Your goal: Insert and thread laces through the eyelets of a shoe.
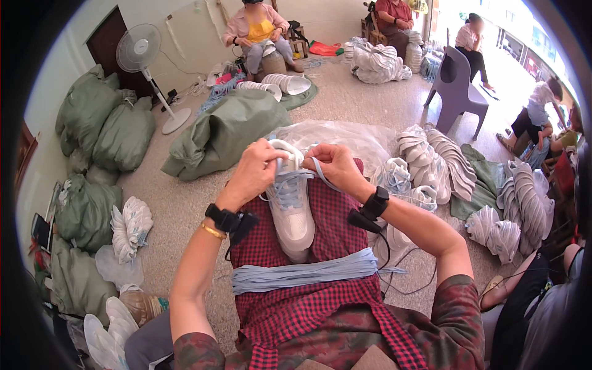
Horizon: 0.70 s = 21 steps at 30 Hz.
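Observation:
A white sneaker [291, 213] rests between my thighs on the red-and-black checked apron [336, 216], its toe toward me. Light blue lace [295, 179] runs across its upper and through the eyelets. At the collar's left side, my left hand [254, 169] is closed with thumb and fingertips pinched together; what lies in the pinch is too small to make out. My right hand [338, 168] is closed on the light blue lace at the right of the collar, and a loop hangs below its fingers. Across my lap lies a bundle of blue laces [305, 272].
Stacked white shoe uppers [425, 163] lie to the right on the floor. Green sacks [228, 129] stand ahead and along the left, near a standing fan [151, 74]. A grey plastic chair [457, 92] stands at the far right. Several people sit around the room.

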Each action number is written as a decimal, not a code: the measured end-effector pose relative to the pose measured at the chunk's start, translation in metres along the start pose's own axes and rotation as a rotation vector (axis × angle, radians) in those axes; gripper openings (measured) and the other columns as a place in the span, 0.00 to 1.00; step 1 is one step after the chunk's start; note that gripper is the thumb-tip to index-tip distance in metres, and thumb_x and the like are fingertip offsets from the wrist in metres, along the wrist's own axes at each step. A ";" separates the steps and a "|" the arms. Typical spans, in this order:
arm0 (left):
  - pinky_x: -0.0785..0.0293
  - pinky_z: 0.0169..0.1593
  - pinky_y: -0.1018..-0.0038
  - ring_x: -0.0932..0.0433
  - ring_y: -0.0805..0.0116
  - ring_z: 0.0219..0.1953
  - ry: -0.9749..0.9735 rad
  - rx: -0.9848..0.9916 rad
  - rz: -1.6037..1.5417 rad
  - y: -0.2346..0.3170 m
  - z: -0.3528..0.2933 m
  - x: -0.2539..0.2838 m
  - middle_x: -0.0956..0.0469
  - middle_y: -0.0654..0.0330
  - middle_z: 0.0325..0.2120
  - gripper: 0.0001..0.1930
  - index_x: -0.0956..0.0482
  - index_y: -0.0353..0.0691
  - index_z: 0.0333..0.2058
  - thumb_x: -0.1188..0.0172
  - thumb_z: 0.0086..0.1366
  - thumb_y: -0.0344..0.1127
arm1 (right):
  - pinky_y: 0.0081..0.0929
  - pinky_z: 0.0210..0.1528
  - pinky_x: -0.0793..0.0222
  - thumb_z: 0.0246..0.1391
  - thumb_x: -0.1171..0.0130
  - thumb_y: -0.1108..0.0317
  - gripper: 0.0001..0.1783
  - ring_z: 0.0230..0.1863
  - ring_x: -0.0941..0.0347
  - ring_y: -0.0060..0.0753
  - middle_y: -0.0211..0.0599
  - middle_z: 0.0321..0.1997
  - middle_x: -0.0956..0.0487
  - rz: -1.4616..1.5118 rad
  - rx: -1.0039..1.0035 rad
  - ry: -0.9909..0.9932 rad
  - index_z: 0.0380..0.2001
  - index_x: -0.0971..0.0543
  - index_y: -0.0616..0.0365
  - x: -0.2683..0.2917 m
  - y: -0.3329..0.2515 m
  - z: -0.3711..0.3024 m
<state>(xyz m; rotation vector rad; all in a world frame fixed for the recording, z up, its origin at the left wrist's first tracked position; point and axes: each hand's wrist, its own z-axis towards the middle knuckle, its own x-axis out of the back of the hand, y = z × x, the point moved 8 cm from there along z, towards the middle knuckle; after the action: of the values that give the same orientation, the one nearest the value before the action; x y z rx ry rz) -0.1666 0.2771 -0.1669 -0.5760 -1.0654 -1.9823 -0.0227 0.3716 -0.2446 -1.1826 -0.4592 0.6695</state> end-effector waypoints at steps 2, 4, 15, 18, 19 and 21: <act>0.28 0.40 0.72 0.24 0.58 0.37 -0.114 -0.159 0.150 0.015 0.009 -0.019 0.24 0.54 0.30 0.12 0.16 0.37 0.34 0.46 0.54 0.21 | 0.16 0.33 0.28 0.56 0.35 0.70 0.08 0.31 0.25 0.15 0.28 0.30 0.19 -0.036 0.013 0.010 0.34 0.20 0.64 0.000 -0.001 -0.001; 0.28 0.36 0.73 0.23 0.62 0.33 -0.107 -0.174 0.138 0.021 0.014 -0.026 0.23 0.54 0.27 0.10 0.17 0.34 0.32 0.46 0.52 0.22 | 0.14 0.32 0.29 0.56 0.35 0.70 0.07 0.31 0.26 0.12 0.25 0.29 0.20 -0.066 0.027 0.022 0.33 0.20 0.64 0.001 -0.003 -0.002; 0.25 0.33 0.71 0.21 0.69 0.25 -0.295 0.245 -0.100 -0.003 0.015 -0.039 0.19 0.52 0.22 0.11 0.15 0.31 0.32 0.42 0.50 0.25 | 0.22 0.29 0.29 0.50 0.40 0.74 0.06 0.26 0.24 0.18 0.34 0.24 0.18 -0.429 0.160 -0.061 0.32 0.19 0.62 0.001 -0.033 -0.003; 0.25 0.32 0.71 0.21 0.69 0.24 -0.279 0.213 -0.129 -0.002 0.014 -0.041 0.20 0.52 0.21 0.10 0.16 0.31 0.32 0.43 0.50 0.25 | 0.21 0.29 0.29 0.52 0.41 0.73 0.06 0.26 0.24 0.17 0.32 0.25 0.18 -0.345 0.104 -0.068 0.32 0.19 0.63 0.001 -0.028 -0.002; 0.25 0.32 0.71 0.21 0.69 0.24 -0.272 0.177 -0.138 0.002 0.014 -0.040 0.20 0.52 0.21 0.10 0.16 0.31 0.31 0.43 0.50 0.25 | 0.21 0.30 0.28 0.53 0.41 0.73 0.06 0.27 0.25 0.16 0.32 0.25 0.19 -0.367 0.100 -0.073 0.33 0.19 0.64 0.000 -0.026 -0.002; 0.24 0.33 0.69 0.20 0.65 0.26 -0.278 0.179 -0.117 0.006 0.016 -0.041 0.20 0.51 0.22 0.09 0.17 0.31 0.29 0.44 0.50 0.25 | 0.21 0.30 0.28 0.53 0.41 0.73 0.06 0.27 0.25 0.16 0.31 0.24 0.19 -0.422 0.108 -0.076 0.33 0.19 0.64 0.001 -0.023 0.003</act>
<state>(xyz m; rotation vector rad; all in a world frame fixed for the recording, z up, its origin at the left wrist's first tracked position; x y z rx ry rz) -0.1381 0.3064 -0.1837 -0.7198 -1.4600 -1.9164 -0.0180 0.3692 -0.2218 -0.9216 -0.7036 0.3691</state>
